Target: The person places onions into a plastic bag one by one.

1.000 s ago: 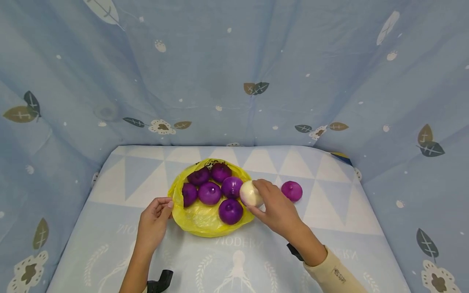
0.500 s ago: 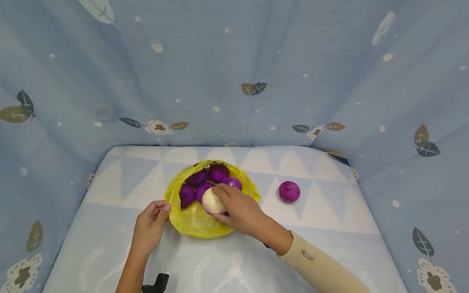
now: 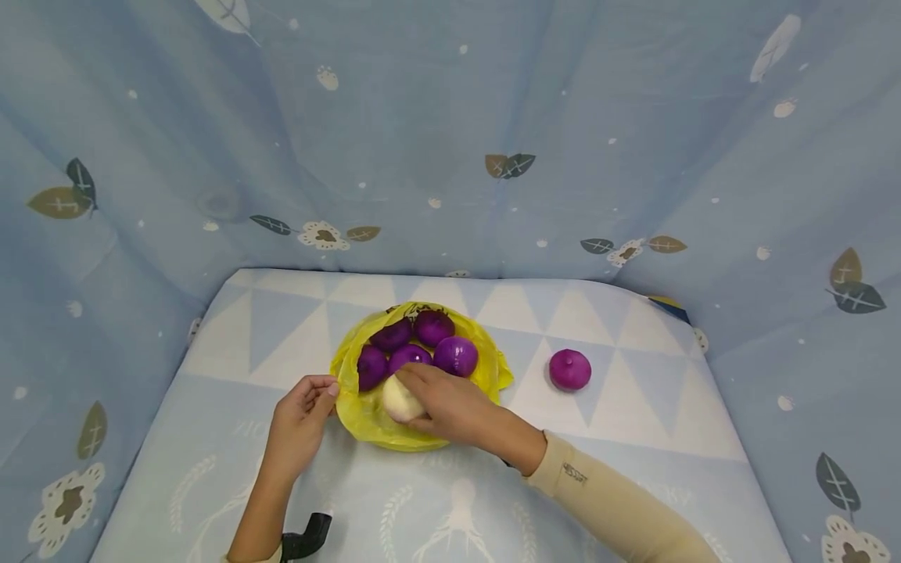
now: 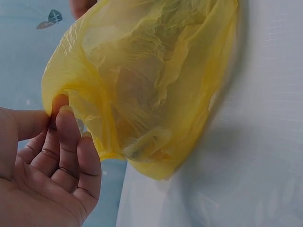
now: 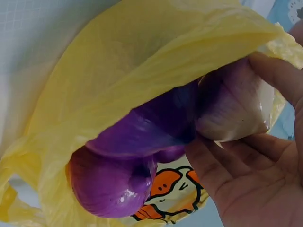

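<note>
A yellow plastic bag (image 3: 348,414) lies on the table with its mouth spread, and several purple onions (image 3: 455,356) sit inside. My left hand (image 3: 301,418) pinches the bag's left rim between thumb and fingers; the left wrist view shows the thin film (image 4: 156,94) bunched there. My right hand (image 3: 450,403) reaches over the bag's mouth and grips a pale onion (image 3: 401,400) inside. In the right wrist view that onion (image 5: 236,104) shows white and purple skin, with thumb and fingers around it. A lone purple onion (image 3: 570,370) rests on the table, right of the bag.
The table wears a patterned cover (image 3: 633,407) of pale triangles and printed figures. Blue curtains (image 3: 422,117) with leaf prints hang behind and on both sides. A dark blue and yellow object (image 3: 669,308) shows at the far right corner.
My right hand has carried the pale onion leftward from the bag's right rim and lowered it into the bag. The left hand stays on the rim.
</note>
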`<action>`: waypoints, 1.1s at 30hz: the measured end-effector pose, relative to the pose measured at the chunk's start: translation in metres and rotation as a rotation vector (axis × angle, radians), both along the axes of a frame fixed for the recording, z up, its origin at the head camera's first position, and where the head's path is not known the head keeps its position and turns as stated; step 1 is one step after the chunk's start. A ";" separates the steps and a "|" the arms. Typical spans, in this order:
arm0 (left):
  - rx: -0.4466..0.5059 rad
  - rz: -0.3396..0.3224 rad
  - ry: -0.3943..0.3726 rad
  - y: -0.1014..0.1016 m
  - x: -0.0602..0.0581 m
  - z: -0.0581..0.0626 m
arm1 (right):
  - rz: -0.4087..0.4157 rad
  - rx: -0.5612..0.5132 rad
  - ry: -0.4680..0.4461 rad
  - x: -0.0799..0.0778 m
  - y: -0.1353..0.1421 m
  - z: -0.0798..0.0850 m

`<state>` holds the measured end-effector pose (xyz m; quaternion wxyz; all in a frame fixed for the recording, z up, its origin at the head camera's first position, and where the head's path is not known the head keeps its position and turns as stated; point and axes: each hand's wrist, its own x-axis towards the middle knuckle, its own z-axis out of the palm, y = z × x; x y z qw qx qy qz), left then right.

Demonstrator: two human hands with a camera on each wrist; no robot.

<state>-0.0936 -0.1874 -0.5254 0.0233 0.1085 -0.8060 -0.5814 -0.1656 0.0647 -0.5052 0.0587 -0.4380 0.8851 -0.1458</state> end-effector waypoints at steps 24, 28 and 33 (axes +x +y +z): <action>0.009 -0.008 -0.014 0.001 -0.002 -0.003 | 0.064 0.166 0.328 0.009 -0.024 -0.032; 0.011 -0.002 -0.024 0.000 -0.001 -0.003 | 0.059 0.187 0.352 0.010 -0.027 -0.037; 0.011 0.001 -0.028 0.000 0.000 -0.003 | 0.037 0.179 0.378 0.010 -0.028 -0.040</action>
